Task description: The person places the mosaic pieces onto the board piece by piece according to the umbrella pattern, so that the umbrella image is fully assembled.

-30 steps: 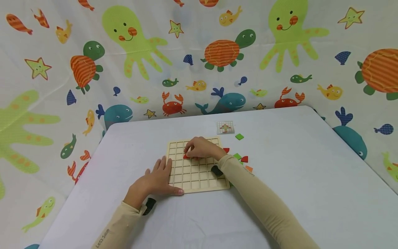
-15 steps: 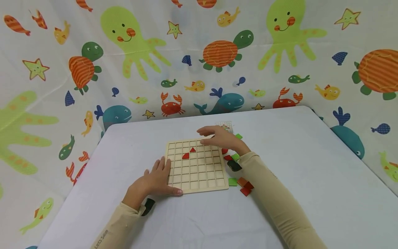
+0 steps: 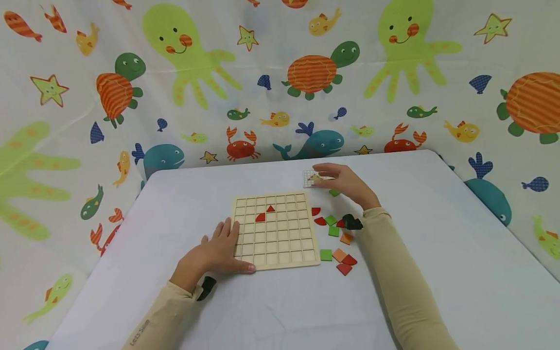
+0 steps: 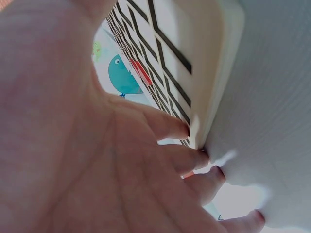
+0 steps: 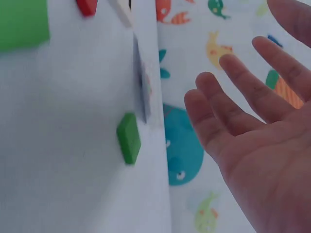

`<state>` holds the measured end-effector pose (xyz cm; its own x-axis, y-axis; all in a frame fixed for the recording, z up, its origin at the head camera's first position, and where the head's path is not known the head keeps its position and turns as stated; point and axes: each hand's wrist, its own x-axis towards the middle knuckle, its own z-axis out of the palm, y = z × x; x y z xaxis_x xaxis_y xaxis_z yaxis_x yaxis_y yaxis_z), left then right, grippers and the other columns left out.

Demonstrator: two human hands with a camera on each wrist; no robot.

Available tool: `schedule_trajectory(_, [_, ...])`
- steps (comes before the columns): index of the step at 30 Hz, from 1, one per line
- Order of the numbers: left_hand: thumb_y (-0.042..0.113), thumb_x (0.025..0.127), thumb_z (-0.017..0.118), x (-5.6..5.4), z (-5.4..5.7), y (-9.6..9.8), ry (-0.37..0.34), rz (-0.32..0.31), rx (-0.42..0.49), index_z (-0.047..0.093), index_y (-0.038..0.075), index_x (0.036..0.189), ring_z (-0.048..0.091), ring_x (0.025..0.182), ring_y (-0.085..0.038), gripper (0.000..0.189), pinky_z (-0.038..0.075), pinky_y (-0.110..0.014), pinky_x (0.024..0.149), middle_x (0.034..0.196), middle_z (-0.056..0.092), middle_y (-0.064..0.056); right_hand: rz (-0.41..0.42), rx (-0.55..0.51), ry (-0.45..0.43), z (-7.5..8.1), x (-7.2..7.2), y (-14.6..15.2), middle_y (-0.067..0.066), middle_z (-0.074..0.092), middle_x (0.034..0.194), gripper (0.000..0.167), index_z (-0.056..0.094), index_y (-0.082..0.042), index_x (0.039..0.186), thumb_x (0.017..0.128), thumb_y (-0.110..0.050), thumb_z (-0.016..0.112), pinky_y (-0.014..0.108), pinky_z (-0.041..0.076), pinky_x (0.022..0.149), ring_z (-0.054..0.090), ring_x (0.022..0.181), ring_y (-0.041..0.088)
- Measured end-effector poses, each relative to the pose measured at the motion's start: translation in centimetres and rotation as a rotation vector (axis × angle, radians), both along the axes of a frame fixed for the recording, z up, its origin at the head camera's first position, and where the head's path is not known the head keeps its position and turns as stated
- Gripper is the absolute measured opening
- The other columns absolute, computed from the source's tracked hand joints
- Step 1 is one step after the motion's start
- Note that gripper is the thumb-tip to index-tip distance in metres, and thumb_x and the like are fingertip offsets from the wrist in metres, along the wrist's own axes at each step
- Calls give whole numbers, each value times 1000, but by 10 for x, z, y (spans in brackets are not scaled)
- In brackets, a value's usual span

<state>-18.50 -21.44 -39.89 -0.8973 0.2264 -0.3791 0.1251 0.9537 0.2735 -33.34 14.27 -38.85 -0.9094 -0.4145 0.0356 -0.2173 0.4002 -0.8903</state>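
Note:
A light wooden grid board (image 3: pixel 280 248) lies on the white table, bearing a red quarter-circle piece (image 3: pixel 260 218) and a red triangle piece (image 3: pixel 271 208). My left hand (image 3: pixel 218 250) rests at the board's left edge with fingers spread and thumb at the near-left corner; in the left wrist view its fingertips (image 4: pixel 197 158) touch the rim. My right hand (image 3: pixel 345 183), holding nothing, hovers with extended fingers above the far right of the table. It partly covers a small pattern card (image 3: pixel 308 179). Below it lies a green diamond-shaped piece (image 3: pixel 334 192), also visible in the right wrist view.
Right of the board are scattered pieces: a green square (image 3: pixel 325 255), an orange piece (image 3: pixel 339 255), several red quarter-circles (image 3: pixel 344 269) and other green ones (image 3: pixel 334 231). A sea-animal curtain (image 3: pixel 262 48) hangs behind the table's far edge.
My right hand has let go of the red quarter-circle on the board and moved right and away, over toward the card. My left hand has stayed at the board's edge.

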Motion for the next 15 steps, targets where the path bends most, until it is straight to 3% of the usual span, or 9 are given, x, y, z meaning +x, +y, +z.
schedule_trajectory(7, [63, 79, 88, -1, 0, -1, -4, 3, 3, 14, -8, 167, 7, 159, -55, 135, 16, -81, 116, 173, 5, -34, -72, 75, -12, -12, -8, 20, 19, 54, 157, 48, 59, -2, 152, 105, -13, 67, 60, 39, 118, 50, 143, 42])
schedule_trajectory(15, [63, 80, 88, -1, -1, -1, -9, 0, 12, 13, -9, 167, 6, 159, -54, 136, 16, -81, 116, 173, 4, -34, -107, 153, -41, -26, -13, 31, 22, 58, 151, 44, 63, 0, 147, 105, -14, 67, 59, 40, 117, 53, 138, 43])
